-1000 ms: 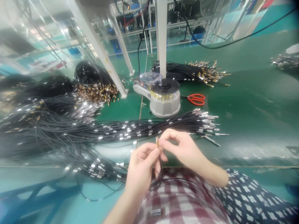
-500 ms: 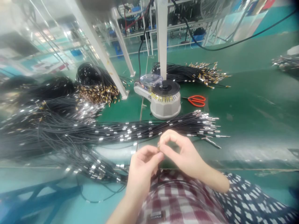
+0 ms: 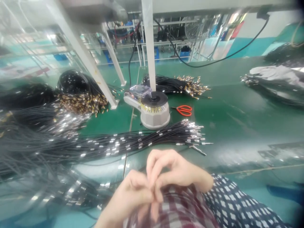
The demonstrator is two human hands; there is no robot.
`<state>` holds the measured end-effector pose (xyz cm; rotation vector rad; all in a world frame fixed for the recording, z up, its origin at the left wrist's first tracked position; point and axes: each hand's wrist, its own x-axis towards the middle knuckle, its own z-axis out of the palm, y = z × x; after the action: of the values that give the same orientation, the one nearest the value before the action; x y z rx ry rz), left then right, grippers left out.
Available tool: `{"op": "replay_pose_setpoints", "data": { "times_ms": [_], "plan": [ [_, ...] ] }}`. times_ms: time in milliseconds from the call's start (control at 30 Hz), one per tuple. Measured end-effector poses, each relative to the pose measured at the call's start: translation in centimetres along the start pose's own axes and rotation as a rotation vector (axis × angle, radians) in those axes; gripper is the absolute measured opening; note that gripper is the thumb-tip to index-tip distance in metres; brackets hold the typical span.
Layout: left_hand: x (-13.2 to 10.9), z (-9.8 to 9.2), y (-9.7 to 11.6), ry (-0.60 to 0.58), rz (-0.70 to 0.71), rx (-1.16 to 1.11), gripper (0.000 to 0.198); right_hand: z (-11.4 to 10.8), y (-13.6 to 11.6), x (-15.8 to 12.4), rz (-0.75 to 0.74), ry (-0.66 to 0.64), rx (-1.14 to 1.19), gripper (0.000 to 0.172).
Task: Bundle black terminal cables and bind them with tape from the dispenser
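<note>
My left hand (image 3: 134,193) and my right hand (image 3: 169,169) meet fingertip to fingertip above my checked apron (image 3: 180,204). Both are closed in a pinch, and what lies between the fingers is hidden and blurred. Just beyond them, a long bundle of black cables (image 3: 152,139) with silvery end pieces stretches across the green table (image 3: 225,126). Another loose batch of black cables (image 3: 78,186) hangs over the table's front edge, left of my left hand.
A round white tape dispenser (image 3: 155,115) stands behind the bundle, with red-handled scissors (image 3: 184,110) to its right. More cable bundles (image 3: 82,103) lie at the left, and another (image 3: 171,85) at the back. White posts (image 3: 149,47) rise from the table. A pale cloth (image 3: 277,76) covers cables at right.
My view has swung to the right and up, so the table things appear further left and lower. My hands have come lower, nearer my body, and the small brownish piece between them is now hidden.
</note>
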<state>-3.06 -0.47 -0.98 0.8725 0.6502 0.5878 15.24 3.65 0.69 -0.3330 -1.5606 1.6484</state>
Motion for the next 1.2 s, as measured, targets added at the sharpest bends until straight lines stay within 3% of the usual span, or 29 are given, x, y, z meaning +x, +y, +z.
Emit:
{"op": "replay_pose_setpoints", "data": {
  "times_ms": [67,167,267,367,433,500,600,733,800,867,933,1000,1100,1200],
  "plan": [
    [0.2,-0.5,-0.1,-0.076,-0.021,-0.009,0.029,0.0,-0.4,0.1,-0.057,-0.058,-0.076,0.010],
    [0.3,-0.8,-0.2,-0.071,-0.027,-0.003,0.029,-0.6,-0.8,0.1,-0.068,-0.084,-0.188,0.014],
    [0.4,0.0,-0.7,-0.004,-0.061,0.102,0.023,-2.2,-1.2,-0.4,-0.004,0.073,-0.235,0.015],
    [0.5,1.6,-1.3,0.075,-0.136,0.459,0.012,-4.2,-1.6,-1.1,0.065,0.309,-0.293,0.019],
    [0.7,2.4,-1.7,0.118,-0.075,0.774,0.015,-5.3,-1.9,-1.7,0.160,0.428,-0.404,0.019],
    [0.9,2.5,-1.8,0.223,-0.001,0.963,0.022,-6.1,-1.8,-2.6,0.278,0.457,-0.589,0.019],
    [1.4,0.9,-1.9,0.489,0.169,1.192,0.021,-6.7,-0.6,-4.3,0.357,0.358,-0.961,0.015],
    [2.4,-2.5,-1.6,0.764,0.397,1.696,0.037,-6.7,2.2,-6.0,0.236,0.247,-1.364,0.010],
    [3.3,-3.8,-1.2,0.830,0.457,1.849,0.049,-6.5,3.1,-6.1,0.171,0.326,-1.496,0.012],
    [4.2,-4.7,-0.7,0.824,0.471,1.922,0.047,-6.0,3.4,-5.8,0.091,0.452,-1.581,0.015],
    [5.1,-5.3,0.0,0.826,0.473,1.929,0.040,-5.2,3.2,-5.5,0.008,0.548,-1.603,0.021],
    [5.8,-5.7,0.7,0.819,0.483,1.922,0.033,-4.2,2.9,-5.4,-0.057,0.554,-1.548,0.021],
    [6.0,-6.2,1.7,0.772,0.513,1.903,0.024,-2.9,3.0,-5.7,-0.067,0.422,-1.339,0.016],
    [5.5,-6.3,2.7,0.737,0.520,1.866,0.021,-2.1,3.4,-5.8,0.023,0.349,-1.086,0.016]
  ]
}}
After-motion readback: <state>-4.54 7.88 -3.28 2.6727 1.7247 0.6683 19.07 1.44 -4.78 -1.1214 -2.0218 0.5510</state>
